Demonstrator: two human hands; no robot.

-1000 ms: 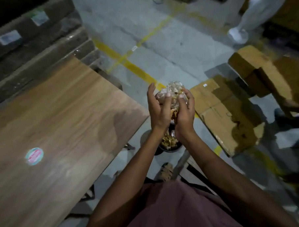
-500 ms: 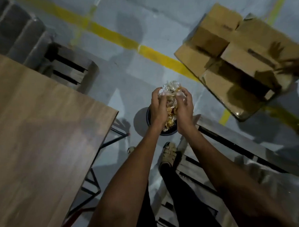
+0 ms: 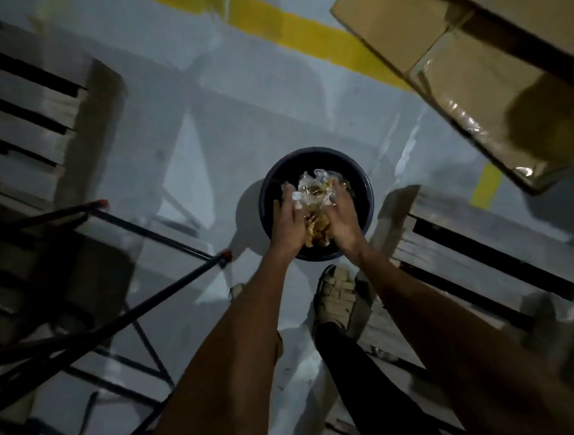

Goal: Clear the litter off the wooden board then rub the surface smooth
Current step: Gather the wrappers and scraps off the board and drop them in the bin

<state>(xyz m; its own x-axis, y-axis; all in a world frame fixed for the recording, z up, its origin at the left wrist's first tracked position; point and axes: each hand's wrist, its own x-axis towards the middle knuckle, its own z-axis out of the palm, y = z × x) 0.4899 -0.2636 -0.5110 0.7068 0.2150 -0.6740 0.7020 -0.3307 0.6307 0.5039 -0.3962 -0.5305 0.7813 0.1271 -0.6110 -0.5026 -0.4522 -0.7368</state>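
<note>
Centre of frame: your left hand and right hand press a wad of litter between the palms, fingers fairly straight against its sides, not curled round it. The litter sits between both hands, directly over the dark bin on the floor. It is crumpled clear film above, yellowish scraps below. Lower centre, your shoe stands just beside the bin. Upper right: cardboard.

— What can't you make out?
— The hands and cover the near side of the bin; the litter is a blur; the cardboard boxes run past the top-right edge.
</note>
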